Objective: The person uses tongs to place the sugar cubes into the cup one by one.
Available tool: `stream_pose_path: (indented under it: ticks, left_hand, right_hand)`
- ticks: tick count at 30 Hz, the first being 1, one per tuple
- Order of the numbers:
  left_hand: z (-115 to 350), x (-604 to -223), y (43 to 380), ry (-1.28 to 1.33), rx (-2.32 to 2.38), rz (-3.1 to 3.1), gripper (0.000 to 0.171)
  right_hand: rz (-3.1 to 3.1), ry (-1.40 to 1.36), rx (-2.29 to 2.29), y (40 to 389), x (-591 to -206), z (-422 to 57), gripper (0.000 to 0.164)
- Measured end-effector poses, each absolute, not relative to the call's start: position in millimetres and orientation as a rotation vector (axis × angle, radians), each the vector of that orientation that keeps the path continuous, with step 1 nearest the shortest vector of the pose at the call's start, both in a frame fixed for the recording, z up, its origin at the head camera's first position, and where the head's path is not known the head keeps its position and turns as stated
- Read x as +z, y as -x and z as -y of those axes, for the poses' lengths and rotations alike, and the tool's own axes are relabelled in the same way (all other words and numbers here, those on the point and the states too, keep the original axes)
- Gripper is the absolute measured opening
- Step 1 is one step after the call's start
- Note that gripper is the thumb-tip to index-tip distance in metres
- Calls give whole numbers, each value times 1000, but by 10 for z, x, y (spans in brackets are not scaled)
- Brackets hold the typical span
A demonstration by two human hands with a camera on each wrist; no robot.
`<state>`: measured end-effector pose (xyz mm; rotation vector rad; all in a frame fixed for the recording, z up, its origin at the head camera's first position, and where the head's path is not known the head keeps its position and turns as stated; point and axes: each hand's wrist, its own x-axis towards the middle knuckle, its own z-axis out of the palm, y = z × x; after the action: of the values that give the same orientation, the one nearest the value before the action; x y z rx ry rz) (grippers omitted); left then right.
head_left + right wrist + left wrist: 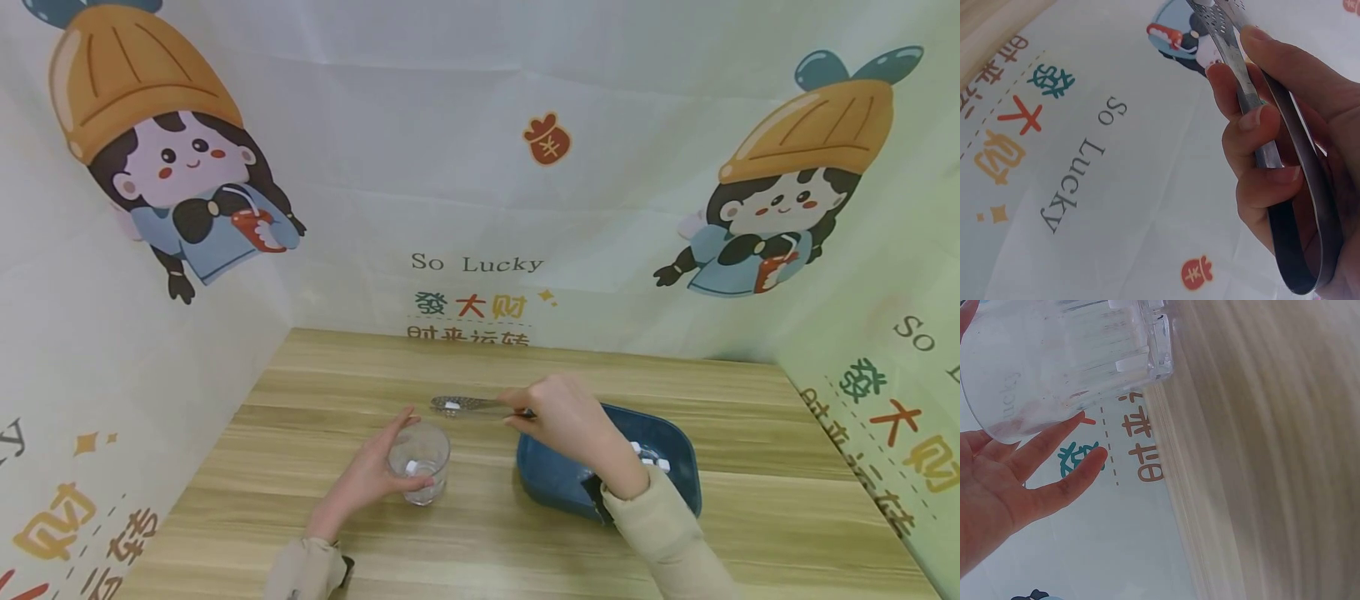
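Left hand holds glass with white cube inside, lower centre; right hand grips tongs carrying another cube; more cubes remain in lower-right basin.

Your head view: soft, even light, backdrop greenish at right; your left-wrist view: tabletop blurred

Tongs: tips cut off by right-wrist view's top edge; handle end hidden behind right hand in head view. Right hand and sleeve cover part of blue basin; count of white cubes cannot be told. Left-wrist view's top edge crops glass, left edge crops left hand. Bench grain blurred there.
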<state>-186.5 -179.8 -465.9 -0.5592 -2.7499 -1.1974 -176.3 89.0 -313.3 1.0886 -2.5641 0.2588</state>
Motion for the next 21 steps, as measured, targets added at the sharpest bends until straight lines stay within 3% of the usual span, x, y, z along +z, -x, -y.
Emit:
stream_pose_path:
  ticks: [14, 21]
  left_hand:
    - [1805, -4651, 1866, 554, -1198, 2765, 104]
    - [1803, -4652, 1871, 565, -1197, 2758, 104]
  right_hand:
    - [2575, -1214, 94, 1811, -3247, -652, 4]
    - [2572, -1241, -36, 1853, -3374, -551, 3]
